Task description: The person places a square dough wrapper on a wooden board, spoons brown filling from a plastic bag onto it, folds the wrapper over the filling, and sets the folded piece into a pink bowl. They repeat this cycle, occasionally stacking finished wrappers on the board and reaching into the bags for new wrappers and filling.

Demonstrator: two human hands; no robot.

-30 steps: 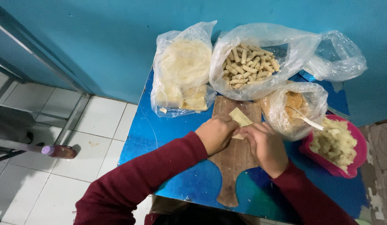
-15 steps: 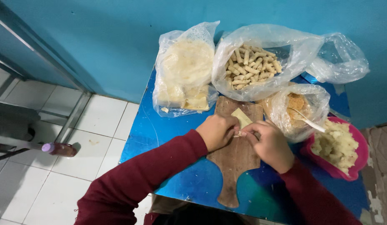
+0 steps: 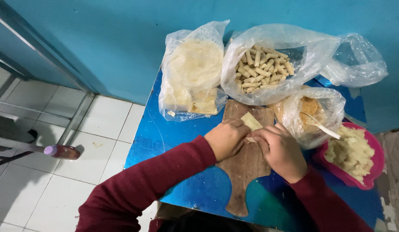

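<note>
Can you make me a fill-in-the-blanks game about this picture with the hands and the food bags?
1. Both hands, left hand and right hand, work a pale wrapper on a wooden ____.
2. The pink bowl sits on the person's ____ side.
3. The bag of rolled sticks is made of clear ____.
4. The table top is coloured ____.

Missing words: board; right; plastic; blue.

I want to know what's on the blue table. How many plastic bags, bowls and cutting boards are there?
Clear plastic bags: 4 (flat pale sheets, small rolled sticks, brown crumbs, empty bag)
Pink plastic bowl of pale chunks: 1
Brown wooden cutting board: 1
Total: 6
</note>
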